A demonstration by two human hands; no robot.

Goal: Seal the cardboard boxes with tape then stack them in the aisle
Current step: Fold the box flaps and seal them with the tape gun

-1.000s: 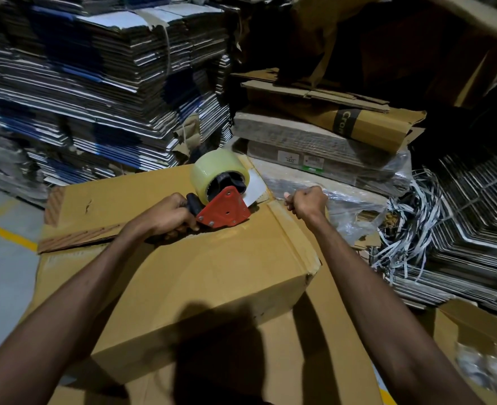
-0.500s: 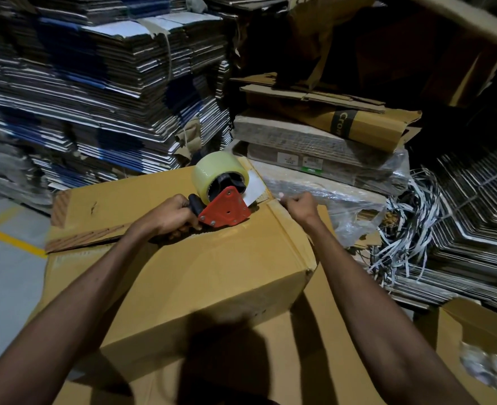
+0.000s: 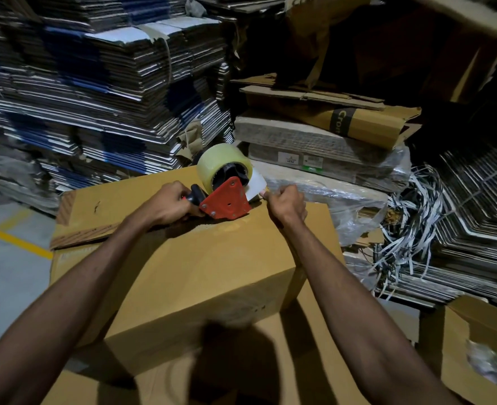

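- Head view, hands: left hand (image 3: 168, 204) is gripping the black handle of the red tape dispenser (image 3: 227, 200), fingers curled fully round it, and is holding the tool down on the far part of the cardboard box (image 3: 200, 267) top. Right hand (image 3: 288, 204) is sitting just right of the dispenser with fingers curled in, and appears to be pinching the loose tape end (image 3: 256, 187) between thumb and forefinger.
- Head view, change: a second ago the right hand was resting apart from the tool, near the box's far right edge; half a second ago it was moving in; now it is at the dispenser's mouth. The left hand and dispenser are staying almost where they were.
- Head view, meaning: the person is probably freeing the tape end to start a strip, so sealing is only beginning and stacking is still to come.
- Head view, box: it is lying on more flattened cardboard, with a raised flap (image 3: 77, 226) showing at its far left.
- Head view, surroundings: stacks of flat cartons (image 3: 101, 92) are standing far left, plastic-wrapped bundles (image 3: 323, 159) far right, and a yellow floor line (image 3: 13, 238) is running at left.
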